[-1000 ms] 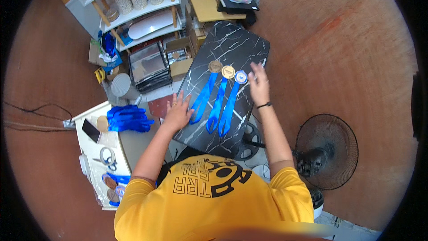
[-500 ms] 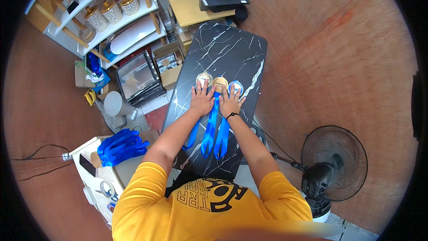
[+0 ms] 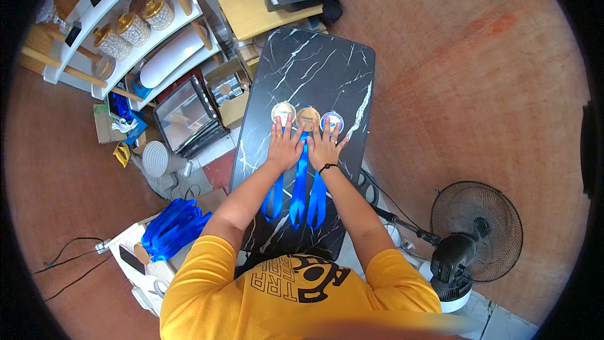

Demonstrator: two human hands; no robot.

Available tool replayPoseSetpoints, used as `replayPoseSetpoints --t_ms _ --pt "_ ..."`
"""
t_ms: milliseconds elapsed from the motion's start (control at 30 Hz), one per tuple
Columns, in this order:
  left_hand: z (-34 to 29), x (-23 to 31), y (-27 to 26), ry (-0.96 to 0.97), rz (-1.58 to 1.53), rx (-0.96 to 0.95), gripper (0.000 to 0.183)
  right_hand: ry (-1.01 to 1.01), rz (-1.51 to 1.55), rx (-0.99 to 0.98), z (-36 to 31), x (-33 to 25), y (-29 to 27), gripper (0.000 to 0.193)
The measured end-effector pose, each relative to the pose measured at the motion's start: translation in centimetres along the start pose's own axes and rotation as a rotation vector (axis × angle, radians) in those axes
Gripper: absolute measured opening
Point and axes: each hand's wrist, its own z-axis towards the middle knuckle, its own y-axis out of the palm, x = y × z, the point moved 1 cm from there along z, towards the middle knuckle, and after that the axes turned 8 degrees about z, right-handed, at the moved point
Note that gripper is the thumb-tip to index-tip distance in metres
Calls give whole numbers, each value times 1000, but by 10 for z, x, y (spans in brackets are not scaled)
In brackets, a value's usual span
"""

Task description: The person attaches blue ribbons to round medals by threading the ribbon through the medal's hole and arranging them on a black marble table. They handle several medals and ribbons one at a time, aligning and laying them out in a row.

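Left grip [image 3: 285,150] and right grip [image 3: 324,151]: spread flat, palms down, over the table [image 3: 318,66].
Left grip: fingers extended, fingertips on the lower part of the pale gold medal [image 3: 283,108]. Right grip: fingers extended, fingertips on the blue-rimmed medal [image 3: 331,117]. The gold medal [image 3: 307,116] lies between these two, just beyond the thumbs. Blue ribbons [image 3: 298,208] extend from below both grips toward the wearer. A black fan [image 3: 456,253] stands well to the right of the right grip.
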Motion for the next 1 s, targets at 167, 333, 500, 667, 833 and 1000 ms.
replayPoseSetpoints --t_ms 167,333,500,667,833,1000 --pt "33 -5 1 -9 -19 11 58 20 25 -7 36 1 -5 59" --pt "79 -14 4 3 16 27 58 37 17 37 79 3 -7 57" --pt "125 -25 7 33 15 105 58 35 6 85 124 7 -11 59" --pt "143 -30 9 59 21 134 57 31 11 105 140 9 -11 58" --pt "142 -29 4 54 8 116 57 34 -3 105 139 7 -14 56" --pt "122 -23 -15 80 -56 181 57 -73 220 254 121 18 -30 59"
